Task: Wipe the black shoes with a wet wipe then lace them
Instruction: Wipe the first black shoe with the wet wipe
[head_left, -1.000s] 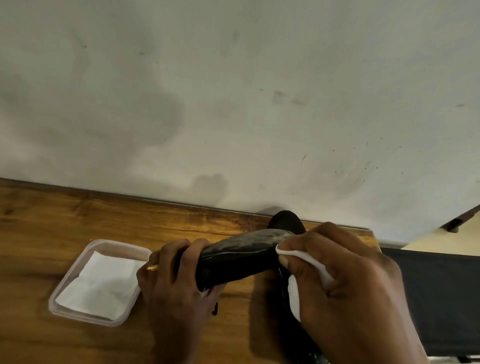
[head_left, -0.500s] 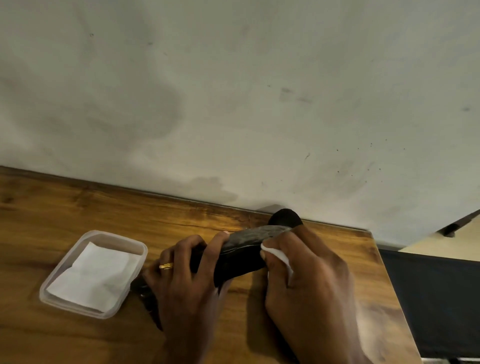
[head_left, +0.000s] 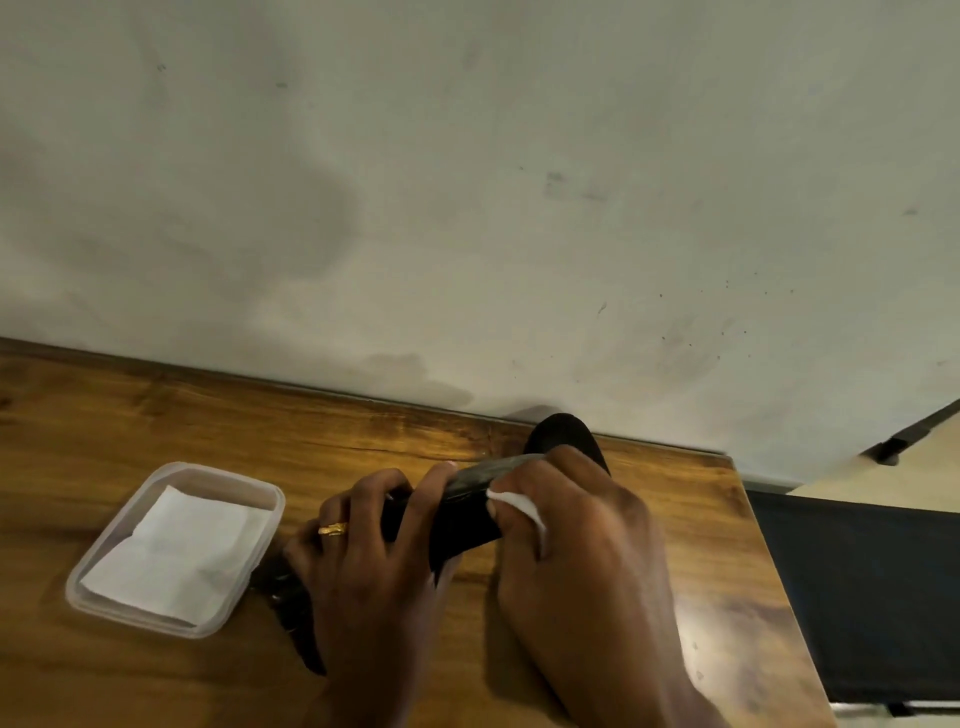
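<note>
My left hand (head_left: 369, 556), with a gold ring on one finger, grips a black shoe (head_left: 462, 519) and holds it over the wooden table (head_left: 156, 415). My right hand (head_left: 582, 530) pinches a white wet wipe (head_left: 519, 504) against the shoe's right end. The dark toe of a second black shoe (head_left: 563, 434) shows behind my right hand, near the wall. Most of both shoes is hidden by my hands. A dark piece, perhaps a lace or part of a shoe (head_left: 291, 603), lies under my left hand.
A clear plastic tub (head_left: 130, 530) with white wipes (head_left: 182, 551) in it stands at the left on the table. The wall (head_left: 467, 208) runs just behind the table. The table's right edge (head_left: 753, 519) drops to a dark surface.
My right hand has slid the wipe left along the shoe, and my left hand has shifted its grip on it. The view has moved a little.
</note>
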